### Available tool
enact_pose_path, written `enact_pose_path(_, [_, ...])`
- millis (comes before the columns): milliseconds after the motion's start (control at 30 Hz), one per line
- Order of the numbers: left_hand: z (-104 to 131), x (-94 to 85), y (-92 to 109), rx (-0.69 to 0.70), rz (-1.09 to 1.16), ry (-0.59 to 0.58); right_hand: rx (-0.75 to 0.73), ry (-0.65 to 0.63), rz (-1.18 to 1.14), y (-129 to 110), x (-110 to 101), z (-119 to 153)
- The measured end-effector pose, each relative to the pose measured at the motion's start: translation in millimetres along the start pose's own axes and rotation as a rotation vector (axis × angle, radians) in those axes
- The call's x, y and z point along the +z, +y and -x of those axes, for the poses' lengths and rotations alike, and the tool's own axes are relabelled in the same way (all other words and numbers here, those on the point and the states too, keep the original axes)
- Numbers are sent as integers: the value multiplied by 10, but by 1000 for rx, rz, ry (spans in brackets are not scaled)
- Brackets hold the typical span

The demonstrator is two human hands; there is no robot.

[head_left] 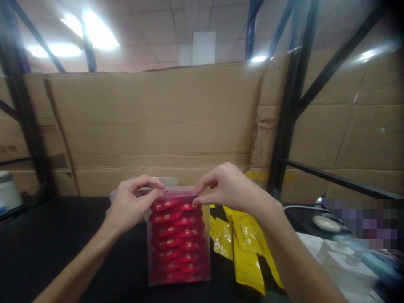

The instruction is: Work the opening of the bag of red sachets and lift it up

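Observation:
A clear plastic pouch [179,240] stands upright in the middle of the black surface, filled with stacked rows of shiny red packets. My left hand [134,202] pinches the top left of its upper edge between thumb and fingers. At the top right, my right hand [222,189] pinches the same edge with thumb and forefinger. Several yellow packets [248,248] lie to the right of the pouch, partly hidden behind my right forearm. Some pale clear plastic [170,181] shows behind the pouch, mostly covered by it and my left hand.
Cardboard panels [164,118] wall off the back, between dark metal shelf posts [287,105]. At the right lie a white mouse [326,224], a cable and a whitish box [347,265]. A white container [9,191] stands at the far left. The black tabletop [63,235] spreads below.

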State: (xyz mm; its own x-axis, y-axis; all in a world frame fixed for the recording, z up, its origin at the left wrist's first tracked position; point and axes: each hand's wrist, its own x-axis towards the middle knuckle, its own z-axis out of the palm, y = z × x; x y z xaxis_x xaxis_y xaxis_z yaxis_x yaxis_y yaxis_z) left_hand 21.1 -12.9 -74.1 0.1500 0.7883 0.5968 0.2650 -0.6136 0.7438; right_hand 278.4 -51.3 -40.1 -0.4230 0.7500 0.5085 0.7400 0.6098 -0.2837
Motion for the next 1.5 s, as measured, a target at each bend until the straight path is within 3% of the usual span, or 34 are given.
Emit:
enact_pose_path(167, [-22, -33, 50, -29, -59, -95, -3, -1, -11, -35, -25, 20])
enact_pose_path(333, [-36, -171, 53, 188, -207, -161, -3, -4, -25, -42, -27, 24])
enact_pose_path(400, [-16, -228, 40, 214, -208, -175, -2, -3, -34, -27, -23, 21])
enact_pose_path(767, [197, -276, -141, 401, -291, -112, -77, -7, -145, 57, -13, 60])
enact_pose_path(900, [294, -298, -226, 357, -171, -127, -99, -148, -206, 42, 16, 63])
enact_pose_path(1000, [428, -301, -318, 244, 33, -106, -85, -250, -315, -8, 16, 51])
enact_pose_path(1100, [607, -337, -488, 25, 219, -243, -120, -250, -403, -52, 10, 34])
enact_pose_path(1167, [723, -381, -614, -83, 184, -359, -159, -243, -456, -49, 19, 18])
enact_pose_path(1233, [806, -429, -694, -123, 119, -366, -171, -233, -490, -15, 37, 1])
enact_pose_path(1333, [833, -489, -654, -108, 55, -309, -135, -176, -514, 64, 64, -19])
enact_pose_path(1500, [661, -546, -357, -17, -21, -168, -122, 7, -565, 134, 38, -13])
